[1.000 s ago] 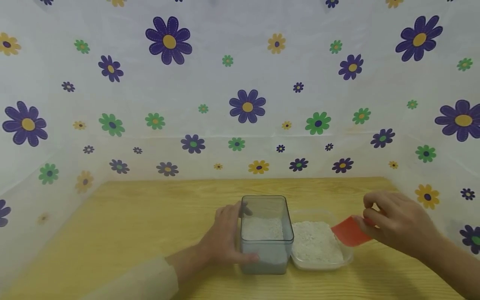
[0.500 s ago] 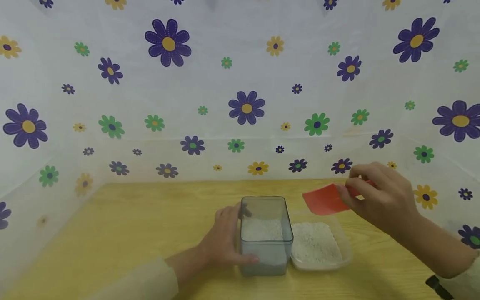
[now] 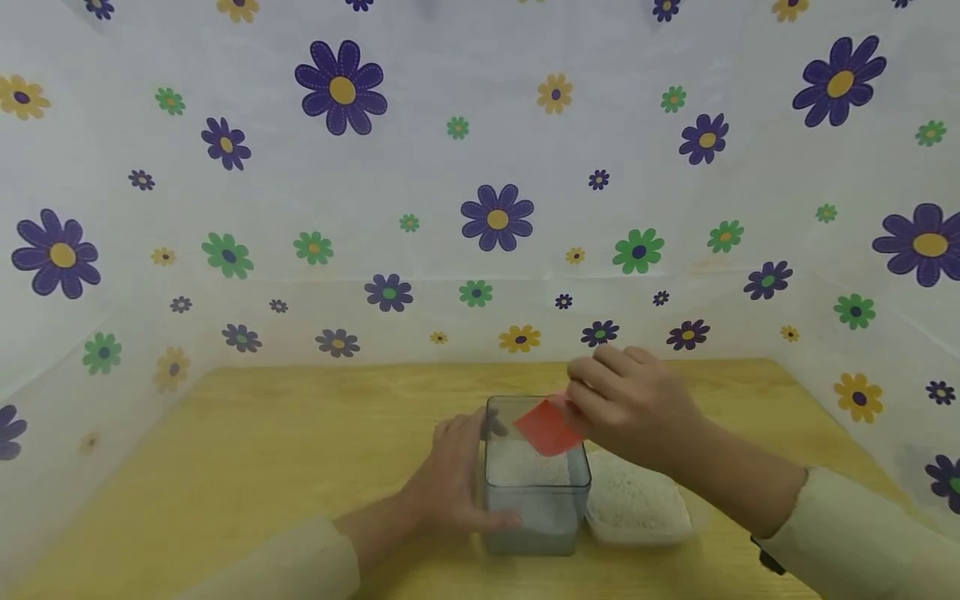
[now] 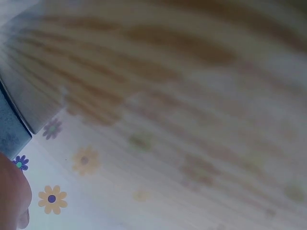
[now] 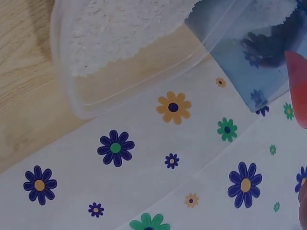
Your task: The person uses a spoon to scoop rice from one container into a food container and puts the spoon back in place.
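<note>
My left hand (image 3: 450,483) grips the left side of a clear grey-blue bin (image 3: 534,529), its thumb across the front wall and fingers toward the back. White grains that look like rice (image 3: 517,462) lie inside. My right hand (image 3: 637,408) pinches a red scoop (image 3: 550,429), tilted over the bin's open top; whether grains are on it cannot be told. Right of the bin stands a shallow clear plastic tub (image 5: 76,103) with more rice (image 3: 637,504), partly hidden beneath the right forearm. The left wrist view catches only the thumb (image 4: 12,196) and a bin corner (image 4: 12,127).
Both containers stand side by side on a wood-grain table (image 3: 300,442). A white flower-print sheet (image 3: 420,167) hangs at the back and along both sides.
My right hand has lifted the red scoop from the rice tub and carried it left, over the bin. The left hand stays on the bin.
</note>
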A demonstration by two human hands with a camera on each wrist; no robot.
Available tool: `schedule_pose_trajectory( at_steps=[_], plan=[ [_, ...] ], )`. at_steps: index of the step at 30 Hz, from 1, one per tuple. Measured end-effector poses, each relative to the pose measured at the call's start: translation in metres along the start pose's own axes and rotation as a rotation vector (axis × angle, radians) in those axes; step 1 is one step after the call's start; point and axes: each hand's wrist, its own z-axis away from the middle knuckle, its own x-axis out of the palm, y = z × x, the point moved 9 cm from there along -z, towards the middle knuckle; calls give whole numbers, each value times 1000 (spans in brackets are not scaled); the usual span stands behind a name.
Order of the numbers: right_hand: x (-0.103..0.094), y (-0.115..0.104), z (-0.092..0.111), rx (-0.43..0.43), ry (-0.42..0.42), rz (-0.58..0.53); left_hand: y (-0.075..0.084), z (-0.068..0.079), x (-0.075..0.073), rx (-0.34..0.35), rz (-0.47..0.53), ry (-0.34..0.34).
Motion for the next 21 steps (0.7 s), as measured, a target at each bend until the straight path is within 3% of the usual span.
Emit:
schedule_pose_trajectory(
  at_steps=[5,8,10,13,17,21],
  plan=[
    [44,-29,-6,-131,-270,42,2,1,0,5,4,8],
    [68,-40,-10,-129,-447,14,2,2,0,4,-10,6],
    [84,-41,-11,-83,-561,-33,2,2,-1,5,-10,4],
    [100,-34,-6,66,-679,-139,2,2,-2,13,-10,9],
    [109,-21,6,258,-717,-267,4,1,-3,22,-12,12],
    [111,-13,14,321,-704,-335,4,-2,-2,28,-12,8]
  ],
)
